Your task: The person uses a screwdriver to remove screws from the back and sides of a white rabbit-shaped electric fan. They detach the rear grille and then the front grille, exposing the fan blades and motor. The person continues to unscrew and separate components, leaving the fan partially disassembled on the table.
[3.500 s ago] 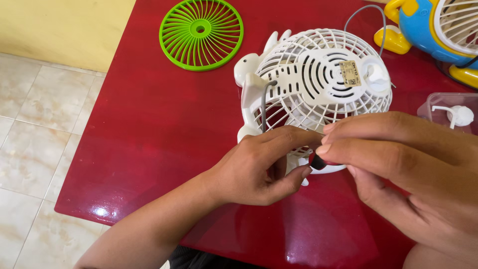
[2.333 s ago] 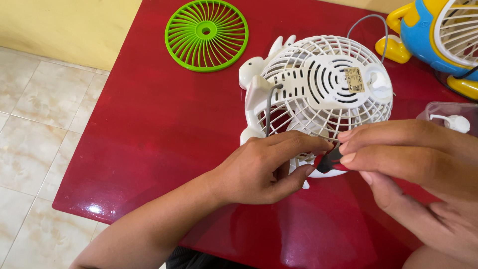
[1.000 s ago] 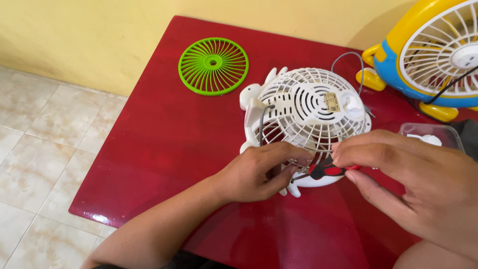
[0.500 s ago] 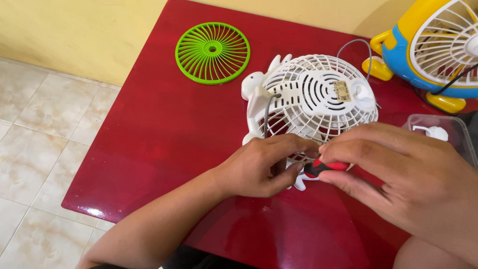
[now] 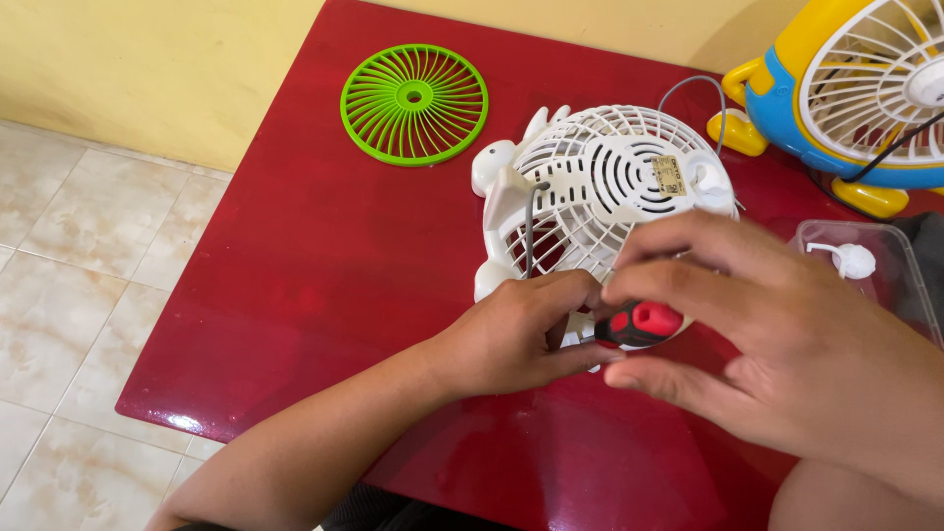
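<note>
Your right hand (image 5: pixel 777 344) grips a red-black screwdriver (image 5: pixel 634 323) against the white fan (image 5: pixel 600 197); your left hand (image 5: pixel 516 329) steadies its lower edge on the bench (image 5: pixel 324 256).

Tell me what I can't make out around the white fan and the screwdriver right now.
Head view only:
- Screwdriver tip: hidden behind the left hand fingers.
- White fan near edge: covered by both hands.
- Right hand palm side: faces away.
- Fan label: too small.
- Blue and yellow fan: cut off by the frame edge.
</note>
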